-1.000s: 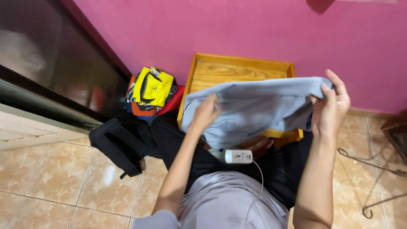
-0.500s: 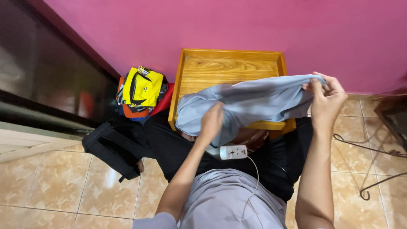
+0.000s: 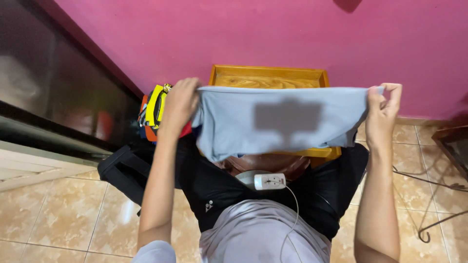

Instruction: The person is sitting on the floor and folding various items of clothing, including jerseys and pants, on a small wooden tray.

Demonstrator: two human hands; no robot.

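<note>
A light blue garment (image 3: 273,122) is stretched flat between my two hands in front of me. My left hand (image 3: 179,100) grips its upper left corner and my right hand (image 3: 385,104) pinches its upper right corner. The cloth hangs over a wooden tray-like table (image 3: 268,77) that stands against the pink wall. Below the garment a black piece of clothing (image 3: 219,187) lies spread out, with a white power adapter (image 3: 269,181) and its cable on top. A grey garment (image 3: 263,234) lies nearest to me.
A yellow, orange and red bag (image 3: 155,109) sits left of the wooden table, and a black bag (image 3: 124,168) lies on the tiled floor below it. A dark glass-fronted cabinet (image 3: 44,97) fills the left side. A thin metal frame (image 3: 438,204) stands at the right.
My left hand has moved up and left from the middle of the blue garment to its corner. The cloth, bunched before, is now pulled out wide and flat between both hands.
</note>
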